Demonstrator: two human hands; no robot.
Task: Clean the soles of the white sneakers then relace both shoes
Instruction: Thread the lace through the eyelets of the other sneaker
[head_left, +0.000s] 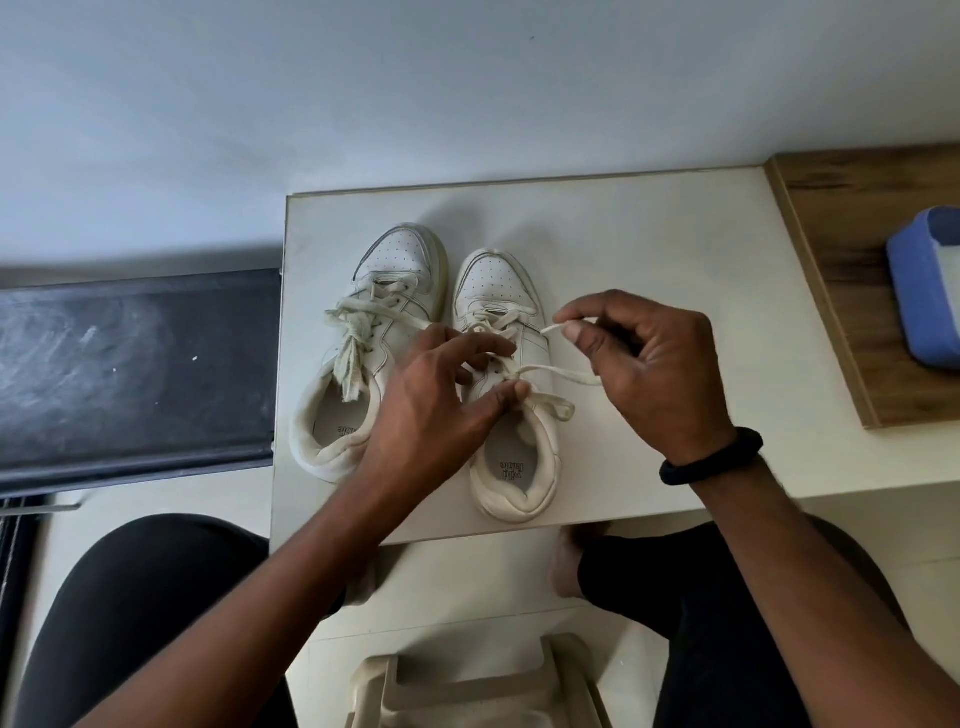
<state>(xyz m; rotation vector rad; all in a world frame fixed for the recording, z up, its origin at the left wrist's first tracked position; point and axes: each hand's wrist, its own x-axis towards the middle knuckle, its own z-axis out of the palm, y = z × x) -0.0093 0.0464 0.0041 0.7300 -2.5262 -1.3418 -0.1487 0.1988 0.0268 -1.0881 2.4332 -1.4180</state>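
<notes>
Dark two-line print on right sneaker insole (511, 465), upside down to camera, seems "wild fable". Similar print on left sneaker insole (347, 430), partly hidden, unreadable.

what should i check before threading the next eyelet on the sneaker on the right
1. Right hand pinches the lace tip: ok.
2. Left hand pinches the lace over the right sneaker: ok.
3. Right sneaker stands upright on the table: ok.
4. Left sneaker neatly laced: not ok, its lace sits bunched in a knot.
5. Soles clean: cannot tell, undersides face down.
</notes>
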